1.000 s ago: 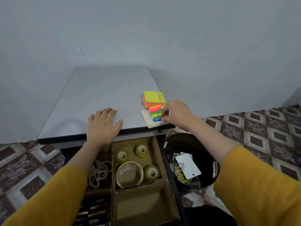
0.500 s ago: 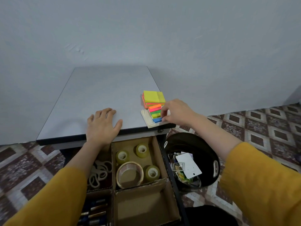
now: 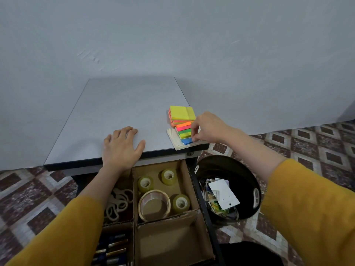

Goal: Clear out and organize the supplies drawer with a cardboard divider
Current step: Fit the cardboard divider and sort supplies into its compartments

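Grey desk top [image 3: 119, 116] fills the middle of the frame. Below it the open drawer [image 3: 201, 200] runs down to the bottom edge, split into compartments by the cardboard divider [image 3: 169, 244]. To the drawer's right, lower right of frame, sits a black bin [image 3: 240, 175] with a white card [image 3: 223, 194] and scraps inside.

My left hand [image 3: 120, 148] lies flat at the desk top's front edge, fingers straight and a little apart, holding nothing. My right hand [image 3: 208, 127] is at the desk's front right corner. Its fingers are curled onto the right edge of the coloured strip pad [image 3: 184, 131], thumb tip at the blue strip.

That pad lies on a cream pad [image 3: 173, 137], with a yellow-topped sticky stack [image 3: 181, 113] right behind it.

Upper right compartment: one big tape roll [image 3: 154, 205] and three small tape rolls [image 3: 145, 184]. Rubber bands [image 3: 119, 202] are in the upper left one, pens [image 3: 113, 246] below them.
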